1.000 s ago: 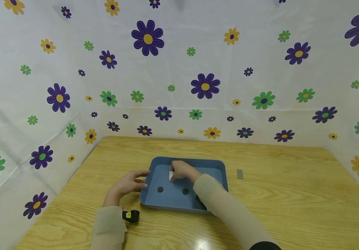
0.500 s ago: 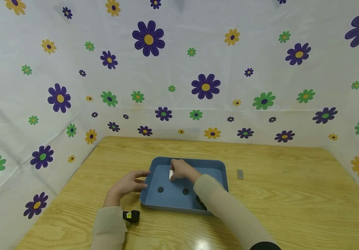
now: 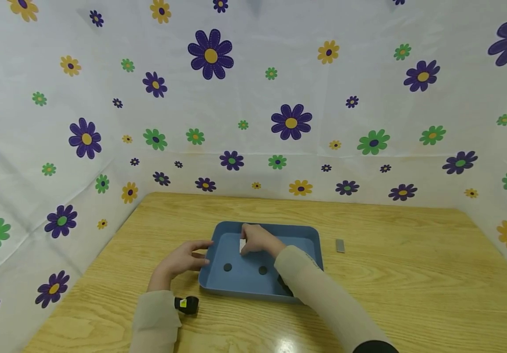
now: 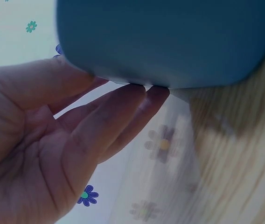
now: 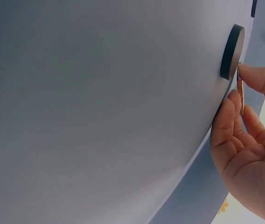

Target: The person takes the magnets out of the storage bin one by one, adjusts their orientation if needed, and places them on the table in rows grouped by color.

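Note:
A shallow blue tray point(image 3: 244, 295) lies on the wooden table in the head view. My right hand point(image 3: 258, 239) reaches into it and pinches a small, thin rectangular plate point(image 3: 242, 246) between thumb and fingers; the right wrist view shows this plate point(image 5: 241, 95) edge-on, with a metallic shine. Close by in that view a dark disc point(image 5: 233, 52) appears. Two dark round discs point(image 3: 227, 267) point(image 3: 263, 270) rest on the tray floor nearer the front. My left hand point(image 3: 180, 259) is at the tray's left end, its extended fingertips touching the outer wall point(image 4: 170, 46).
A grey rectangular plate point(image 3: 340, 245) lies on the table right of the tray. A black device point(image 3: 187, 305) sits at my left wrist. Under my right sleeve a dark object point(image 3: 284, 285) is partly hidden. A flowered white sheet point(image 3: 253, 98) surrounds the table.
Both hands, the tray and the discs keep their places. The pinched plate tilts very slightly; otherwise only a small shift of the whole head view shows.

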Motion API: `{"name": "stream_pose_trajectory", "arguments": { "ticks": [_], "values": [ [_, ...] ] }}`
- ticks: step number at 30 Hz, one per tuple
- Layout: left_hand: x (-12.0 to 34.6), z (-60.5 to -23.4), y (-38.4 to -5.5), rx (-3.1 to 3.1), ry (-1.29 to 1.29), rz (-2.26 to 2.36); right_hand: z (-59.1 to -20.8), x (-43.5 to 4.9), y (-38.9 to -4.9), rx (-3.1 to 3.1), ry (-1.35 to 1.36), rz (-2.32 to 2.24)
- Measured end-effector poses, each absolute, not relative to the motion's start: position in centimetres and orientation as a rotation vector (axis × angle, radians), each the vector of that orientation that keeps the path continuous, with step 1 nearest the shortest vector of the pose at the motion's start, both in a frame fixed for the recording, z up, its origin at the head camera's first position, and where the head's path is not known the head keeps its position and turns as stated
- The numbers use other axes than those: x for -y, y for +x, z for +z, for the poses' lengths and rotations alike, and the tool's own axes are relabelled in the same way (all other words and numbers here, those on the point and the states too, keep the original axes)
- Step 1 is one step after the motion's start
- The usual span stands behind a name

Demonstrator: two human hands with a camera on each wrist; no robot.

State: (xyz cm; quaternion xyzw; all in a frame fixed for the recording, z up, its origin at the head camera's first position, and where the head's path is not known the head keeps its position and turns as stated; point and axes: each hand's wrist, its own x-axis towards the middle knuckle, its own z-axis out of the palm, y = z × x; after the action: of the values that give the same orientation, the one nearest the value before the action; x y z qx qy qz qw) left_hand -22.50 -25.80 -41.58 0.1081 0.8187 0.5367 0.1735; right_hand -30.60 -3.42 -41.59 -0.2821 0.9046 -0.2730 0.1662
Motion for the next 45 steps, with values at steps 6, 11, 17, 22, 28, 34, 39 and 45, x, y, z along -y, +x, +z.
{"name": "stream_pose_trajectory", "arguments": {
  "ticks": [6,11,17,22,28,34,39,45],
  "values": [
    [25.9,-41.5,-22.5,-2.321,0.319,1.526,-41.3,3.3,-30.7,-2.528,-0.737,-0.894],
    [26.0,-41.6,-22.5,-2.335,0.341,1.512,-41.3,3.4,-30.8,-2.498,-0.691,-0.929],
    [25.8,-41.5,-22.4,-2.33,0.338,1.514,-41.3,3.3,-31.0,-2.481,-0.651,-0.984],
    [25.7,-41.4,-22.5,-2.327,0.33,1.512,-41.1,3.0,-30.9,-2.469,-0.683,-1.067],
    [25.8,-41.6,-22.5,-2.321,0.331,1.515,-40.0,2.7,-30.5,-2.419,-0.72,-1.121],
    [25.7,-41.7,-22.5,-2.332,0.337,1.505,-38.4,2.0,-30.2,-2.403,-0.714,-1.171],
    [25.7,-41.7,-22.4,-2.335,0.349,1.502,-37.1,1.1,-30.0,-2.4,-0.723,-1.21],
    [25.9,-41.7,-22.4,-2.327,0.368,1.508,-35.5,-0.4,-29.7,-2.438,-0.736,-1.236]
  ]
}}
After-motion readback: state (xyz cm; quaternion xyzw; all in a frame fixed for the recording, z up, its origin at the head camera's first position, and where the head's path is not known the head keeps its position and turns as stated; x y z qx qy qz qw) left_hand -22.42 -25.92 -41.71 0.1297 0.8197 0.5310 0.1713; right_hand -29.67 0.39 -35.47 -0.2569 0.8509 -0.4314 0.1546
